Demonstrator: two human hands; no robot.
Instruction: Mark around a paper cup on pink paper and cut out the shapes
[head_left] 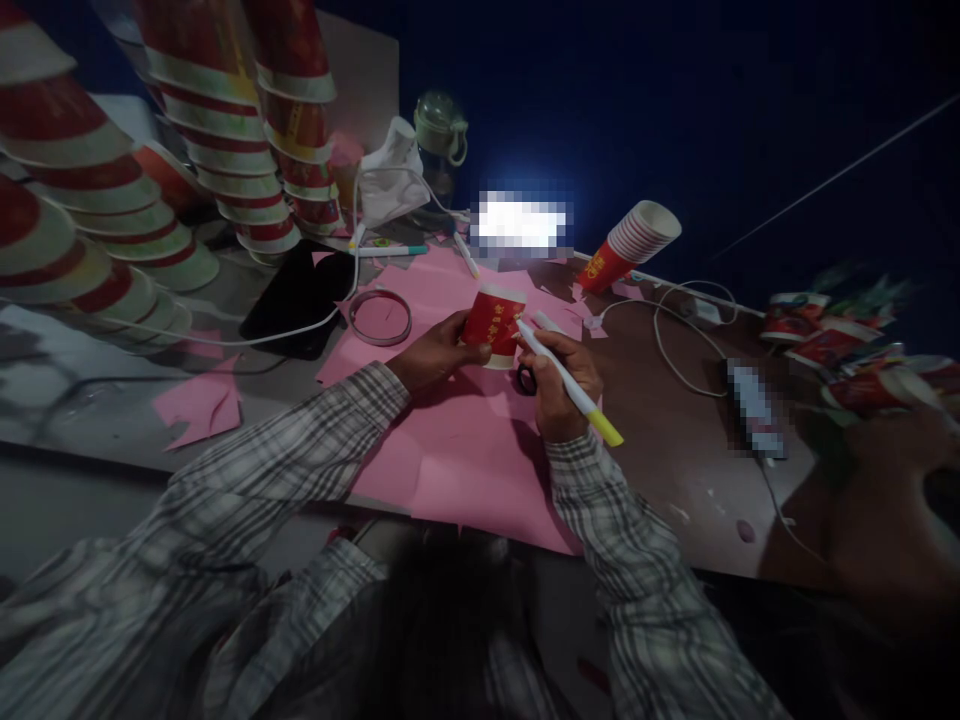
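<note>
My left hand [435,352] is closed around a red paper cup [493,322] with gold lettering and white bands at both ends. The cup is tilted above pink paper [472,430]. My right hand [564,385] grips a white marker [559,370] with a yellow end. Its other end meets or nearly meets the cup's right side; actual contact I cannot make out. A small dark ring [526,378] shows by the fingers of my right hand, and what it belongs to is hidden.
Tall cup stacks [232,150] stand at the left beside a black phone [300,300]. A tape ring [381,317], markers [390,250] and paper scraps lie around. Behind are a bottle [441,140] and leaning stacked cups [626,245]. Cables cross the right; another person's arm [885,500] is there.
</note>
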